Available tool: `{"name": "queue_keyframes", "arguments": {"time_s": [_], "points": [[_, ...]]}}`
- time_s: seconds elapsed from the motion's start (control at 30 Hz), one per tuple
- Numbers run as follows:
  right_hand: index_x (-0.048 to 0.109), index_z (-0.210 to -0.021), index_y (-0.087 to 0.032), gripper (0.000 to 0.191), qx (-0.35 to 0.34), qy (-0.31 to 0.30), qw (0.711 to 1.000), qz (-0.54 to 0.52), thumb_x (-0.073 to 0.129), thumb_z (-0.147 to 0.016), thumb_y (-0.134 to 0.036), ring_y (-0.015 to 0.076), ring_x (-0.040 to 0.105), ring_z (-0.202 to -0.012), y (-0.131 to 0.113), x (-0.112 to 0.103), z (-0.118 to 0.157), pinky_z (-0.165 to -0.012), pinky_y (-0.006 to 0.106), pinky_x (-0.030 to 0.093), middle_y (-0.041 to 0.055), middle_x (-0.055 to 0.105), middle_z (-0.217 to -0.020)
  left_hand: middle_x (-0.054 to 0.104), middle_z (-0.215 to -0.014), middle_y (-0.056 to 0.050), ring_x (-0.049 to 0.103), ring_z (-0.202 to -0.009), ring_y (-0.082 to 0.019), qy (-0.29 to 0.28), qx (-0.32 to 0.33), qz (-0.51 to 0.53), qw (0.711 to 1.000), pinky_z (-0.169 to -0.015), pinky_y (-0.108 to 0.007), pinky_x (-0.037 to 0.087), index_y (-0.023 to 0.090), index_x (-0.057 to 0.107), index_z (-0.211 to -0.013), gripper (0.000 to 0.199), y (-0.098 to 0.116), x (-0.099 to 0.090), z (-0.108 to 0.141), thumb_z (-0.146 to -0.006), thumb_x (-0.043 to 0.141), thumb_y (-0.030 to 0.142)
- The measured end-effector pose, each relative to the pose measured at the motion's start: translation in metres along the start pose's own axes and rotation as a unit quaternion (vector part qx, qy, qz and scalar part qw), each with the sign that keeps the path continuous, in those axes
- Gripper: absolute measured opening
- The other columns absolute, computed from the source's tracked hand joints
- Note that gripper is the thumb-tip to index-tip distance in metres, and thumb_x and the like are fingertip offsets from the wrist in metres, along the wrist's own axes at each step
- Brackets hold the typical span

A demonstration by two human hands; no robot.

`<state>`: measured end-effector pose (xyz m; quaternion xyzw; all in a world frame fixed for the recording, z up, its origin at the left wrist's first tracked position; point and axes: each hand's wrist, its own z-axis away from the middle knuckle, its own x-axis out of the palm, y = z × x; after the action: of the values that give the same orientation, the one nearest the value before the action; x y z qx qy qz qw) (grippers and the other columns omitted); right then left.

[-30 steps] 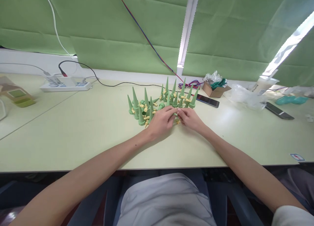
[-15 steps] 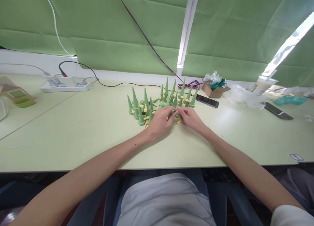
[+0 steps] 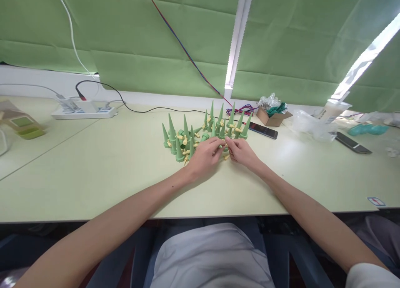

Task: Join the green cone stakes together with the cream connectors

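Observation:
Several green cones (image 3: 172,132) with small yellow fittings (image 3: 185,140) stand and lie in a cluster on the pale table. At the cluster's front edge, my left hand (image 3: 206,155) is closed round a small green piece (image 3: 221,145), partly hidden by the fingers. My right hand (image 3: 242,152) touches the left one at the fingertips, its thumb and forefinger pinched together; what they grip is too small to tell. Just below the fingertips, a yellow fitting (image 3: 226,157) lies on the table.
A black phone (image 3: 263,130) lies behind my right hand, near a small cardboard box (image 3: 273,117) with green and clear wrapping. Farther right are a plastic cup (image 3: 333,111), a clear bag and a second dark phone (image 3: 353,142). A power strip (image 3: 83,112) sits at the back left.
Both hands stay together in nearly the same place, with only slight finger movement. The green piece at my left fingertips shows a little differently.

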<state>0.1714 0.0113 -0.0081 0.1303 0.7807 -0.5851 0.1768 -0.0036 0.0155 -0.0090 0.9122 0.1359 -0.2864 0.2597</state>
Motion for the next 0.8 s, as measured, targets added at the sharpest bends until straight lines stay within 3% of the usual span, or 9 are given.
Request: {"name": "queue_keyframes", "arguments": {"time_s": [0.13, 0.3, 0.5, 0.8], "points": [[0.037, -0.055, -0.023, 0.067, -0.001, 0.015, 1.000, -0.022, 0.042, -0.089, -0.080, 0.0090, 0.034, -0.039, -0.004, -0.001, 0.001, -0.042, 0.026, 0.029, -0.0051, 0.033, -0.042, 0.073, -0.092, -0.005, 0.068, -0.078, -0.015, 0.007, -0.087, 0.097, 0.991, -0.065, -0.027, 0.056, 0.018, 0.069, -0.099, 0.013, 0.006, -0.002, -0.003, -0.094, 0.058, 0.024], [0.041, -0.054, -0.022, 0.068, -0.004, 0.013, 0.998, -0.057, 0.041, -0.089, -0.081, 0.0092, 0.035, -0.037, -0.010, -0.002, 0.005, -0.040, 0.026, 0.029, -0.0045, 0.035, -0.040, 0.070, -0.081, -0.004, 0.069, -0.066, -0.016, -0.016, -0.220, 0.265, 0.939, -0.052, -0.027, 0.058, 0.017, 0.063, -0.107, 0.022, 0.006, -0.003, -0.006, -0.090, 0.064, 0.032], [0.043, -0.054, -0.022, 0.069, -0.011, 0.021, 0.999, -0.039, 0.039, -0.089, -0.081, 0.0095, 0.035, -0.037, -0.011, -0.002, 0.006, -0.041, 0.026, 0.029, -0.0040, 0.036, -0.039, 0.068, -0.102, -0.009, 0.070, -0.073, -0.017, -0.012, -0.246, 0.333, 0.910, -0.051, -0.027, 0.061, 0.016, 0.062, -0.100, 0.020, 0.003, -0.002, -0.009, -0.085, 0.068, 0.027], [0.044, -0.053, -0.021, 0.071, -0.035, 0.011, 0.999, -0.007, 0.036, -0.091, -0.081, 0.0097, 0.036, -0.040, -0.013, -0.001, 0.009, -0.043, 0.026, 0.029, -0.0027, 0.038, -0.041, 0.065, -0.097, -0.008, 0.072, -0.087, -0.020, -0.025, -0.270, 0.370, 0.889, -0.061, -0.030, 0.064, 0.015, 0.061, -0.105, 0.019, 0.005, -0.005, -0.010, -0.086, 0.064, 0.019]]}}
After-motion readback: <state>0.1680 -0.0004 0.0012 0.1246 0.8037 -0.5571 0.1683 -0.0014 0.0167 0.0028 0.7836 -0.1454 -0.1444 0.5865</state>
